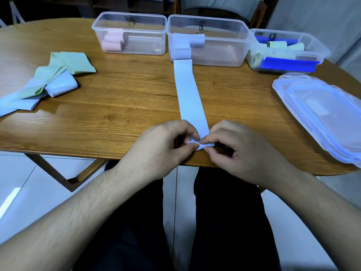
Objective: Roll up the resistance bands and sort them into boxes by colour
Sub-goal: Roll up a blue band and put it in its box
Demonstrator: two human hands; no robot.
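Now, at the far left of your table [97, 114] lies a loose heap of unrolled bands: a green band [66, 65] draped over pale blue bands [58, 88]. Further right, along the far edge, stand three clear boxes in a row. The left box [130, 33] holds pink rolls [112, 43]; the middle box [207, 39] holds pale blue rolls [196, 41]; the right box [287, 50] holds green rolls [277, 45] and dark blue pieces.

In front of the middle box, a long pale blue band [188, 94] lies flat, running from the box wall towards you. Its near end sits at the table's near edge, where both your hands meet. Your left hand [156, 147] pinches that end with curled fingers and thumb, and your right hand [242, 151] pinches it from the other side; the small start of a roll shows between your fingertips. At the right of the table rests a stack of clear lids [320, 114], near the right box.
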